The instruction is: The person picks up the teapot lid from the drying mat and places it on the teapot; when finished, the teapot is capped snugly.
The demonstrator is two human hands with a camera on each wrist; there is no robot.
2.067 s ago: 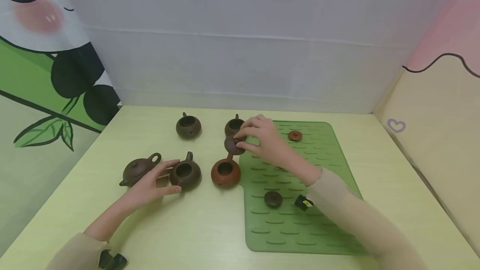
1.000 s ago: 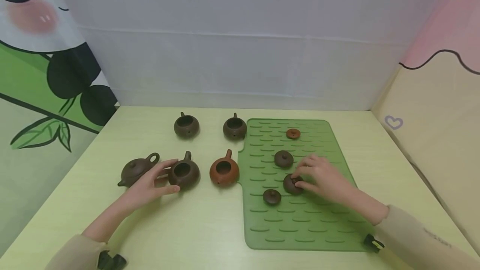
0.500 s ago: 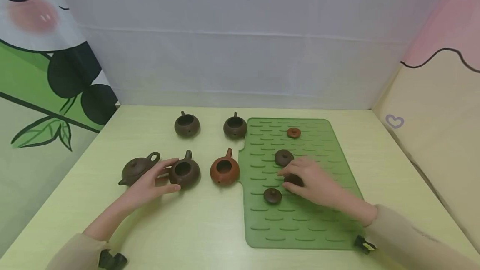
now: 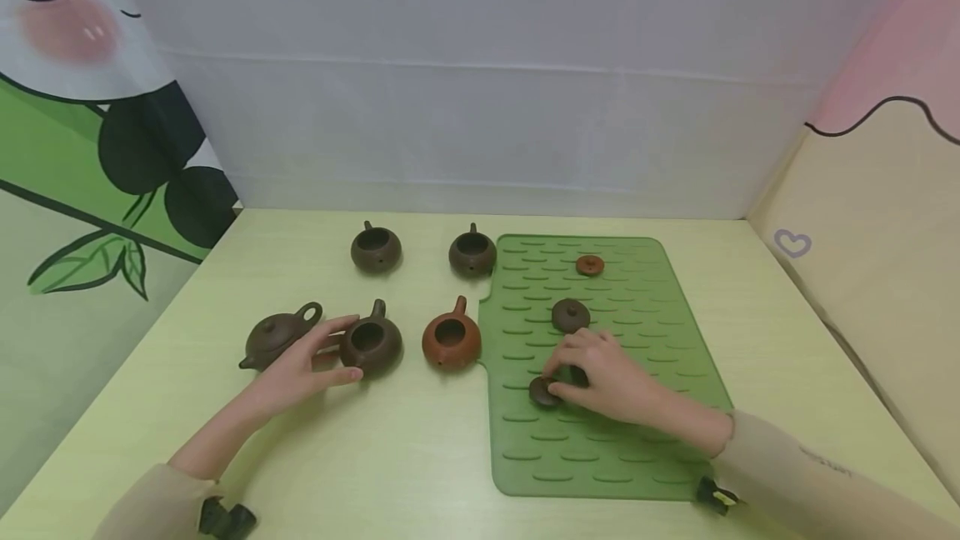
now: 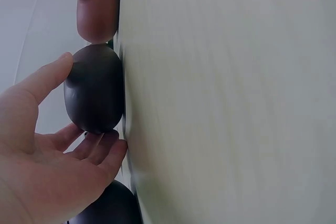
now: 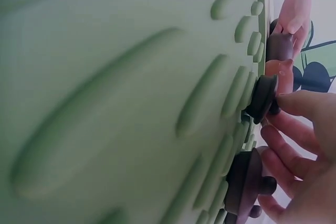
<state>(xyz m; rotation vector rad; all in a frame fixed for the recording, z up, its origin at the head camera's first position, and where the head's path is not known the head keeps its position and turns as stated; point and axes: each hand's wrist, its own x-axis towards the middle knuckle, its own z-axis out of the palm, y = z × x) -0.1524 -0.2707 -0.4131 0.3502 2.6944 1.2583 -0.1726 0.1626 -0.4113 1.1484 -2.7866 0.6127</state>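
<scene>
— "Now that the right hand [image 4: 600, 377] is seen at the small dark lid [image 4: 539, 392], no longer over the neighbouring lid [image 6: 244, 179], what is held by it?"

— "The small one's top is pinched narrowly between thumb and finger; whether it is raised off the green mat [image 4: 517, 482] cannot be told. By this change, it is judged, the work is turned to a different lid."

— "How is the left hand [image 4: 311, 361] placed?"

— "Unchanged: the dark brown teapot [image 4: 386, 355] is spanned by curved fingers, with the thumb set opposite."

— "And what is shown of surfaces?"

— "Nearest, the rubbery-looking mat is covered with raised oblong ribs. Squat, rounded bodies of matte, seemingly unglazed clay are shared by the held pot, the reddish teapot [image 4: 450, 360] and the flatter lidded teapot [image 4: 273, 342]. Beyond, a domed dark lid [image 4: 571, 317] and a small reddish lid [image 4: 590, 266] are laid on the mat. Farther left, two open brown teapots [image 4: 377, 261] are stood before a creased pale cloth [image 4: 487, 123]."
</scene>
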